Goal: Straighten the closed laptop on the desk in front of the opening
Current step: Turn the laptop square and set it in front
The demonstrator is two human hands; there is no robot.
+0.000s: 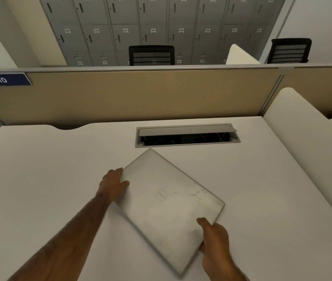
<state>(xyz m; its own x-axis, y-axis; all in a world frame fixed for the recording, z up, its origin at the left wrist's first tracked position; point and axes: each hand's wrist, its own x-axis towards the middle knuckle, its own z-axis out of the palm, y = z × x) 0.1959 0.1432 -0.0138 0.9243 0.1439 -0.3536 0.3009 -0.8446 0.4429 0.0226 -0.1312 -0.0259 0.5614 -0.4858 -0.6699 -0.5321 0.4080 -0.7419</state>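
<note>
Closed laptop (169, 201) lies skewed on the tabletop (262, 179), one corner just short of the opening (187, 138) near the far edge. Left hand (113, 185) fingers clamp its left edge; right hand (214, 238) fingers clamp its near-right edge.

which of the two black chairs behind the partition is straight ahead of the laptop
The left chair, in front of the grey lockers; the other chair sits far right.

Grey lockers (153, 27) behind beige partition (140, 94)
</note>
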